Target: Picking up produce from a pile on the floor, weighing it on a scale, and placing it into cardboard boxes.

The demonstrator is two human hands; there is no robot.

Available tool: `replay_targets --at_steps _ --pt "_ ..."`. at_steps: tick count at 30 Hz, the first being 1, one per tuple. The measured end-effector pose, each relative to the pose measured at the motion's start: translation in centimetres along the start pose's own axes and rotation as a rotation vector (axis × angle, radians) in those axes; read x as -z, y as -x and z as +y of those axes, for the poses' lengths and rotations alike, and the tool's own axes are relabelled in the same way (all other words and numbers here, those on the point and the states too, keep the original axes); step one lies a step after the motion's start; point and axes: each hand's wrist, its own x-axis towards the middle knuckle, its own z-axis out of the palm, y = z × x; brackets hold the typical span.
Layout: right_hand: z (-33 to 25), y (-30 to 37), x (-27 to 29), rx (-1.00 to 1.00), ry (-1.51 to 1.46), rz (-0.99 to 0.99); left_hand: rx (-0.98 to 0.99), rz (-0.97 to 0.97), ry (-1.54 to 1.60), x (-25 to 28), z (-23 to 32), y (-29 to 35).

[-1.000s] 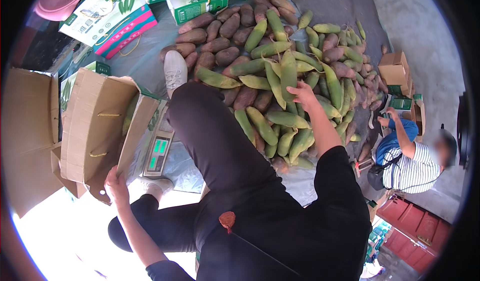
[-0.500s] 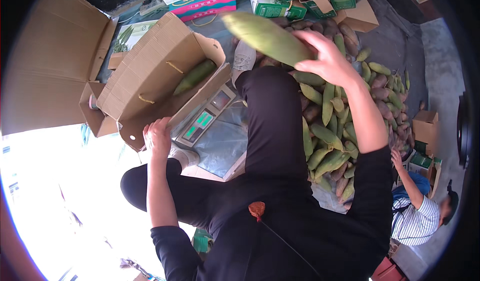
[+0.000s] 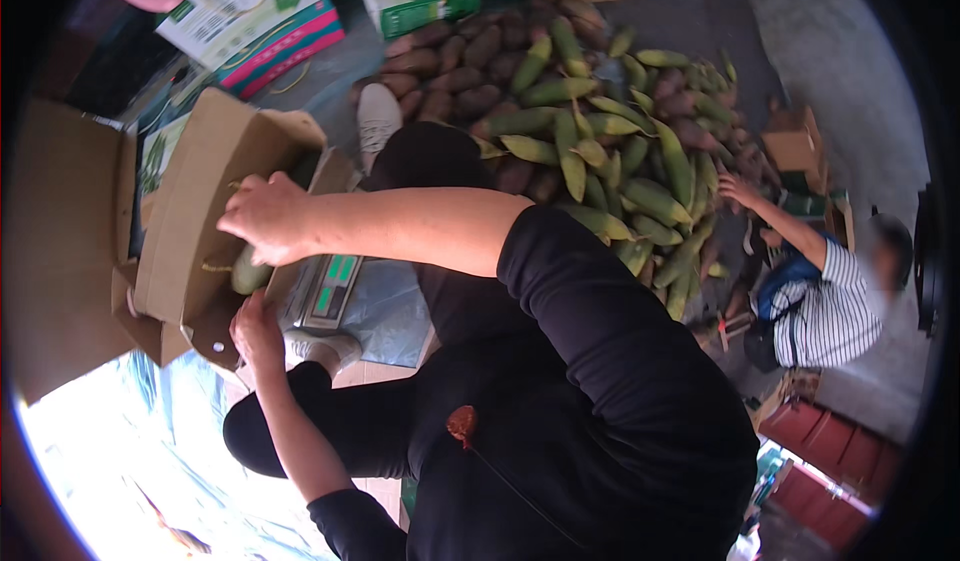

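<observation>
A long green radish (image 3: 250,273) lies tilted inside the open cardboard box (image 3: 190,196), with my right hand (image 3: 270,221) closed over its upper part. My left hand (image 3: 258,336) grips the near edge of the box, its fingertips close to the radish's lower end. Part of another green radish (image 3: 302,167) shows deeper in the box, mostly in shadow. Under the box sits a scale with a lit green display (image 3: 335,279). My right forearm crosses in front of the box and hides part of its opening.
A big heap of green radishes (image 3: 650,196) and dark reddish-brown roots (image 3: 480,51) spreads over the floor to the right. Printed gift boxes (image 3: 250,21) stand at the back. At far right, a person in a striped shirt (image 3: 830,311) reaches toward the heap.
My right hand has carried the green radish from above the heap leftward into the box. My left hand stays at the box edge. The whole view has shifted.
</observation>
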Motion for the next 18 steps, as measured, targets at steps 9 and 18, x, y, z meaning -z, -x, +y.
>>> replay_targets --at_steps 9,18 --pt "9.7 13.0 11.4 -0.301 -0.528 0.469 -0.037 0.032 0.038 0.1 -0.4 0.2" --pt "26.4 41.4 4.4 -1.191 0.212 0.331 0.042 0.022 0.128 0.2 0.0 0.1"
